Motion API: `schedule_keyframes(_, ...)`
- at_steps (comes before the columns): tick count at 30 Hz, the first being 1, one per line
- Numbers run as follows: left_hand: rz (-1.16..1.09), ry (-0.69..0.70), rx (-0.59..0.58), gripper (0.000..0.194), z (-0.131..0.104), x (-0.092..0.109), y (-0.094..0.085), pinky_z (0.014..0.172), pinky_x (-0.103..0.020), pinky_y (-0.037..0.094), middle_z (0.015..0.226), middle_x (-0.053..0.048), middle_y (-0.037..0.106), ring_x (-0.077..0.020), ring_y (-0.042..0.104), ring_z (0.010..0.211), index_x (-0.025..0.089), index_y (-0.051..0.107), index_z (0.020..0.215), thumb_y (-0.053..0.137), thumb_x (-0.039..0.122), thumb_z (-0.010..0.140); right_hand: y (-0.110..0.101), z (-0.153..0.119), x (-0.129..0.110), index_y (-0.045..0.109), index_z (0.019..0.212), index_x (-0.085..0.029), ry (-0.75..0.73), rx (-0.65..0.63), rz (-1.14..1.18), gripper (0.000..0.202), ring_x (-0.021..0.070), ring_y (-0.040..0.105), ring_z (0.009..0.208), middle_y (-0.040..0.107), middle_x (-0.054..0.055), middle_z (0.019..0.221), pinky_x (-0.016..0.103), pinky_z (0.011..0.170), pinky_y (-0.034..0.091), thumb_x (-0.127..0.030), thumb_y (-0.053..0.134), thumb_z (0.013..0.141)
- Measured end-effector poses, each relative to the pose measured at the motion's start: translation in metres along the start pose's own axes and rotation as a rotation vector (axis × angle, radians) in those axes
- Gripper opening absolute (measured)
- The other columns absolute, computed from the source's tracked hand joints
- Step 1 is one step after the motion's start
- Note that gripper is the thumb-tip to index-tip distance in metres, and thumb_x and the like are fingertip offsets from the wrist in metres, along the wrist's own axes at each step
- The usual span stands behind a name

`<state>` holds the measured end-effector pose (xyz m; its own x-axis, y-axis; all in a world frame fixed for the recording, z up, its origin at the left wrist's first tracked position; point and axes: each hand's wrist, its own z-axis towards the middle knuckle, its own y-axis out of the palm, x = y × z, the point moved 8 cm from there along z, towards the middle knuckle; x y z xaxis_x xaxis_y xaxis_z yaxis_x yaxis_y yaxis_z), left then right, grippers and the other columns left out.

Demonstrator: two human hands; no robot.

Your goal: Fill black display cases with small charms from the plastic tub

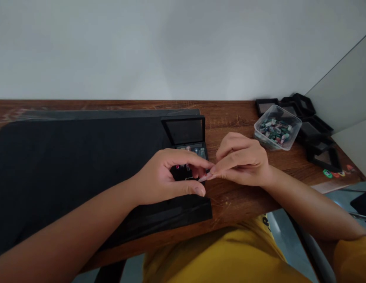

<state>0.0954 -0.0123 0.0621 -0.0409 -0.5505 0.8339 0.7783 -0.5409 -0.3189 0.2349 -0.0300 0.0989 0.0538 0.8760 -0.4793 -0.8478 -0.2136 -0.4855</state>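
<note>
A small black display box (184,131) stands with its windowed lid raised, and several small coloured stones (188,148) show along its back row. My left hand (168,177) is over the front of this box and hides much of its inside. Its thumb and index finger are spread apart, with the index fingertip close against my right fingers. My right hand (244,159) is closed in a pinch at the box's right edge. From that pinch a small pale pinkish pointed piece (203,178) juts leftward; its exact kind is unclear.
A clear plastic tub (259,138) of mixed small stones (275,129) stands at the right. Several black boxes (315,125) lie around it, with coloured round stickers (328,173) nearer the edge. A dark mat (82,169) covers the wooden table's (230,118) left part, against a wall.
</note>
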Motion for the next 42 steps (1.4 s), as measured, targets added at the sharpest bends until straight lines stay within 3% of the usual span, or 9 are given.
schedule_keyframes(7,-0.143,-0.121,-0.024,0.034,-0.001,-0.007,0.006,0.061,-0.017,0.059,0.072,0.004,0.077,-0.0095,0.069,0.059,0.025,0.080,0.103,0.093,0.042,0.076,0.001,-0.002,-0.003,0.078,0.087,-0.020,-0.006,0.017,-0.010,0.022,0.0089,0.065,0.076,0.067,0.000,0.082,0.027,0.073,0.050,-0.032,0.068,0.102)
schedule_keyframes(14,-0.125,-0.133,0.019,0.032,0.000,-0.004,0.004,0.063,-0.019,0.057,0.068,0.006,0.073,-0.0085,0.065,0.058,0.023,0.074,0.088,0.096,0.041,0.072,0.001,-0.003,-0.002,0.078,0.091,-0.020,-0.028,0.020,-0.066,0.019,0.0089,0.063,0.073,0.067,0.000,0.081,0.028,0.073,0.048,-0.032,0.068,0.102)
schedule_keyframes(22,0.067,-0.025,0.072,0.033,0.001,0.007,0.000,0.059,-0.023,0.052,0.066,0.006,0.066,-0.0094,0.059,0.058,0.024,0.070,0.087,0.092,0.047,0.076,0.001,-0.004,-0.006,0.077,0.097,-0.022,-0.097,0.026,-0.163,0.007,0.0108,0.064,0.076,0.067,-0.002,0.081,0.030,0.076,0.048,-0.028,0.075,0.097)
schedule_keyframes(29,0.277,-0.028,0.098,0.039,0.000,0.000,-0.011,0.063,-0.029,0.054,0.072,0.002,0.068,-0.0133,0.061,0.061,0.026,0.070,0.093,0.081,0.063,0.083,-0.002,-0.001,0.009,0.073,0.114,-0.021,0.005,-0.081,-0.259,0.026,0.0166,0.071,0.089,0.076,0.005,0.099,0.032,0.082,0.052,-0.037,0.078,0.094)
schedule_keyframes(37,0.625,-0.020,0.033,0.038,0.003,-0.012,-0.015,0.080,-0.036,0.051,0.083,-0.001,0.074,-0.0202,0.066,0.079,0.027,0.076,0.091,0.076,0.065,0.086,-0.004,-0.001,0.015,0.072,0.118,-0.020,0.081,-0.112,-0.270,0.027,0.0194,0.072,0.094,0.078,0.007,0.104,0.034,0.084,0.053,-0.037,0.074,0.097)
schedule_keyframes(42,0.748,-0.064,-0.016,0.040,0.003,-0.019,-0.011,0.083,-0.036,0.045,0.088,-0.003,0.074,-0.0217,0.064,0.085,0.027,0.078,0.090,0.072,0.066,0.089,-0.006,-0.001,0.015,0.071,0.118,-0.020,0.092,-0.097,-0.303,0.026,0.0197,0.072,0.095,0.078,0.007,0.104,0.035,0.086,0.054,-0.037,0.072,0.099)
